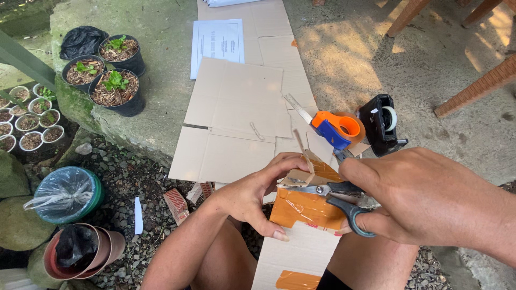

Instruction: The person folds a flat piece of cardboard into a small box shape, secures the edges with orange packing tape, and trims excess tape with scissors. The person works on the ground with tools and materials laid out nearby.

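Note:
My left hand grips the left edge of a cardboard piece that rests on my knees and is covered with brown tape. My right hand is shut on grey-handled scissors, whose blades reach into the torn, taped top edge of the cardboard between my two hands. A curled strip of cardboard sticks up by my left thumb.
Flattened cardboard sheets lie on the concrete slab ahead, with a white printed sheet behind. An orange-and-blue tape dispenser and a black tape dispenser sit to the right. Potted plants stand at left, plastic pots and a bagged bucket on gravel.

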